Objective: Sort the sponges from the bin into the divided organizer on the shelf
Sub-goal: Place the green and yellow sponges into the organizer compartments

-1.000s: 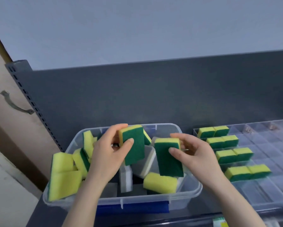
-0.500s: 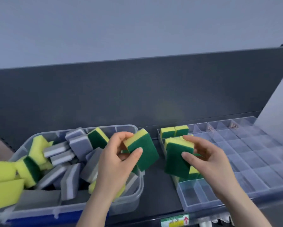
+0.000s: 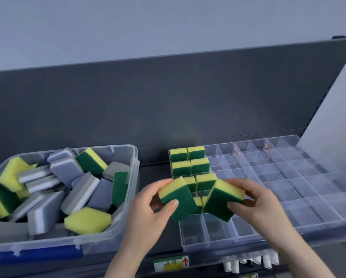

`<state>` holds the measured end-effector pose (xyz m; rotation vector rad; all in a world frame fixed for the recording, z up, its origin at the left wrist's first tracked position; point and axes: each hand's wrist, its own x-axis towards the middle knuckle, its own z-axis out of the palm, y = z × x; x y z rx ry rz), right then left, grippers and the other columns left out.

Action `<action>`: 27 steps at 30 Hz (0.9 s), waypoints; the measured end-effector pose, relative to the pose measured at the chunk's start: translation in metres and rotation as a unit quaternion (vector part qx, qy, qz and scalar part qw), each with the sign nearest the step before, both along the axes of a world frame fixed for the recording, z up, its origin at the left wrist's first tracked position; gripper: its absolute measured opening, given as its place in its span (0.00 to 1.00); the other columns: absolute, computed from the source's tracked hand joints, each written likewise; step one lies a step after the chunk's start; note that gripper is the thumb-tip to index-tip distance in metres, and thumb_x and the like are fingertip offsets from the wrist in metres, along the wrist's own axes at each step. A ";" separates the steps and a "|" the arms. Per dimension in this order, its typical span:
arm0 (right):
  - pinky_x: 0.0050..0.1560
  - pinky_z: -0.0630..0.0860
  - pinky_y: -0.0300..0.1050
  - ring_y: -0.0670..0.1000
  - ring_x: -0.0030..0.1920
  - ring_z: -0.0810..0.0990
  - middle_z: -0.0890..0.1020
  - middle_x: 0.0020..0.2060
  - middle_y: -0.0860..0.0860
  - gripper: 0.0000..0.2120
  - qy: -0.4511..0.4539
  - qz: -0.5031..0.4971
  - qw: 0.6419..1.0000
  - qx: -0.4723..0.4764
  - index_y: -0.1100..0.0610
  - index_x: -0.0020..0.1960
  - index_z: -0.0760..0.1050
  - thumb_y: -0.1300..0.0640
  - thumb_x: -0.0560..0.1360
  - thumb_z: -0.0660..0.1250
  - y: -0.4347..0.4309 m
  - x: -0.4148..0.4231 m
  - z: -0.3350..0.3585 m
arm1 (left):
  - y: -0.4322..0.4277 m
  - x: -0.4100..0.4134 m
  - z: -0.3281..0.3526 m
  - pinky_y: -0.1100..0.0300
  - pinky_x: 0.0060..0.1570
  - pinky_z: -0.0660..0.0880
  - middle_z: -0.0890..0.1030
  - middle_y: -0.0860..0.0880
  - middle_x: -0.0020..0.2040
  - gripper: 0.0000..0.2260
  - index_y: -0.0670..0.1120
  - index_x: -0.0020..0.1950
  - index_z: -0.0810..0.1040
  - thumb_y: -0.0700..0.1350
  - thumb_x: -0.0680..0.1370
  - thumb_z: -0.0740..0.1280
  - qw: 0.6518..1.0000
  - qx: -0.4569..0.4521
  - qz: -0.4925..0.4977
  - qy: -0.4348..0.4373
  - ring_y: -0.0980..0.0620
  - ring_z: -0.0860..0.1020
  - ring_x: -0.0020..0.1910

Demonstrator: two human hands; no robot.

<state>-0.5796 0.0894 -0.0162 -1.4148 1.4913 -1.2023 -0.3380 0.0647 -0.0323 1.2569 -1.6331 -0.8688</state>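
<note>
Each hand held a yellow-green sponge, left hand [image 3: 148, 213] and right hand [image 3: 258, 205], above the organizer [image 3: 288, 223]; best lowered upright into the empty front compartments, matching earlier rows.

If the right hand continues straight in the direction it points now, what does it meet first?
Probably the sponge in the left hand: the right hand points leftward, its own sponge leading, and the two nearly touch. Depth is unclear; the standing sponges in the organizer could come first.
</note>
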 end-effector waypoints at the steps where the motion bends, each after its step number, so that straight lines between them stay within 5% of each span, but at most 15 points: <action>1: 0.47 0.78 0.37 0.46 0.48 0.81 0.83 0.45 0.44 0.22 0.004 0.006 1.000 0.005 0.46 0.50 0.80 0.71 0.66 0.71 0.001 -0.005 -0.003 | 0.002 -0.004 -0.003 0.58 0.49 0.79 0.81 0.62 0.52 0.18 0.60 0.57 0.77 0.43 0.72 0.73 1.000 0.006 -0.001 -0.005 0.60 0.79 0.52; 9: 0.48 0.76 0.40 0.43 0.45 0.80 0.82 0.45 0.39 0.21 0.047 0.037 0.998 0.019 0.42 0.47 0.78 0.66 0.66 0.75 0.002 -0.022 -0.027 | 0.014 -0.024 -0.026 0.55 0.54 0.77 0.79 0.66 0.51 0.18 0.63 0.53 0.78 0.44 0.70 0.75 0.998 0.023 0.032 -0.049 0.63 0.77 0.53; 18: 0.48 0.70 0.27 0.37 0.49 0.76 0.80 0.46 0.35 0.22 0.149 0.105 0.983 -0.004 0.37 0.48 0.77 0.63 0.67 0.75 0.005 -0.022 -0.038 | 0.022 -0.029 -0.044 0.77 0.56 0.64 0.73 0.72 0.58 0.22 0.70 0.57 0.73 0.46 0.72 0.72 0.985 -0.019 -0.028 -0.171 0.69 0.71 0.59; 27: 0.47 0.68 0.24 0.35 0.51 0.74 0.77 0.47 0.32 0.15 0.261 0.139 0.955 0.032 0.40 0.54 0.77 0.53 0.70 0.73 0.004 -0.019 -0.053 | 0.020 -0.032 -0.051 0.80 0.51 0.64 0.74 0.71 0.50 0.15 0.61 0.59 0.79 0.51 0.73 0.71 0.964 -0.002 -0.070 -0.258 0.70 0.72 0.54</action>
